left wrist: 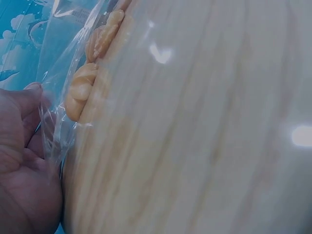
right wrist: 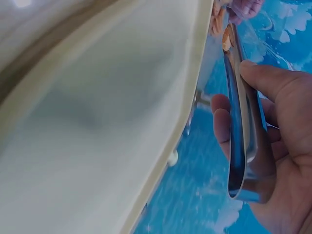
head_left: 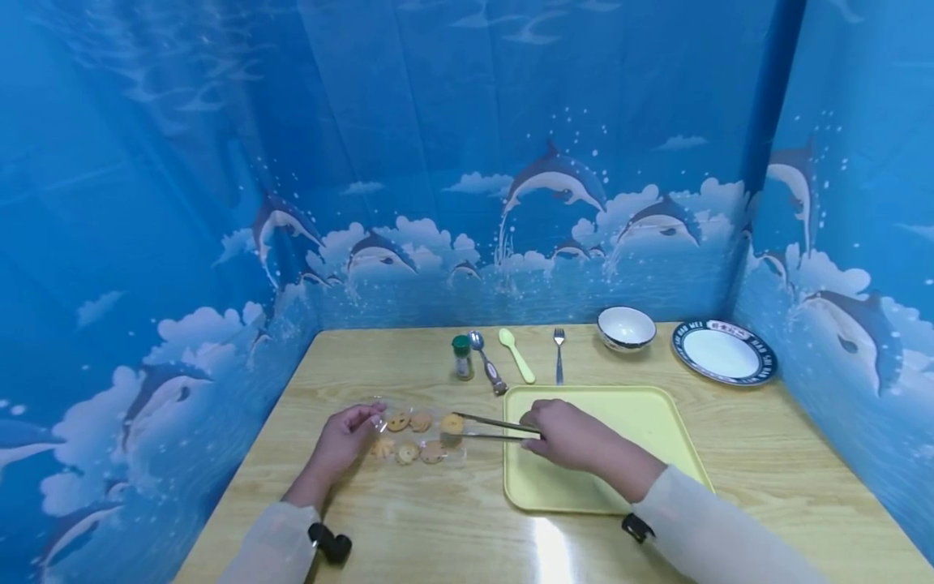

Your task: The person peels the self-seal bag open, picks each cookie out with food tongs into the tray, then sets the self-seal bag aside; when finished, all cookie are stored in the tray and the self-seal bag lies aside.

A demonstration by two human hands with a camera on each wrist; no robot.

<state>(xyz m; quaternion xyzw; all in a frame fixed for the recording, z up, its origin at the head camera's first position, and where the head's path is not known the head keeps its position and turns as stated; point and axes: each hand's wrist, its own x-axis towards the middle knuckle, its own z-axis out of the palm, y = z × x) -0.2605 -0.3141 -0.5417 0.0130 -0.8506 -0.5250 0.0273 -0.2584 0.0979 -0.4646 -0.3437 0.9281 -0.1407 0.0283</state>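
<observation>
My left hand (head_left: 349,438) pinches the left edge of a clear plastic package (head_left: 457,457) that lies on the table with several round cookies (head_left: 407,453). In the left wrist view, thumb and fingers grip the crinkled film (left wrist: 58,48) beside two cookies (left wrist: 82,91). My right hand (head_left: 576,438) holds metal tongs (head_left: 496,422) over the left part of a yellow tray (head_left: 620,496). At the package's right end, the tongs' tips stand around one yellowish cookie (head_left: 452,422). The right wrist view shows the tongs (right wrist: 248,141) between thumb and fingers, a cookie (right wrist: 226,40) at their far end.
Behind the package stands a green-capped shaker bottle (head_left: 463,361). To its right lie a metal spoon (head_left: 487,365), a pale green spoon (head_left: 517,357) and a fork (head_left: 559,355). A white bowl (head_left: 626,328) and a dark-rimmed plate (head_left: 722,353) sit at the back right.
</observation>
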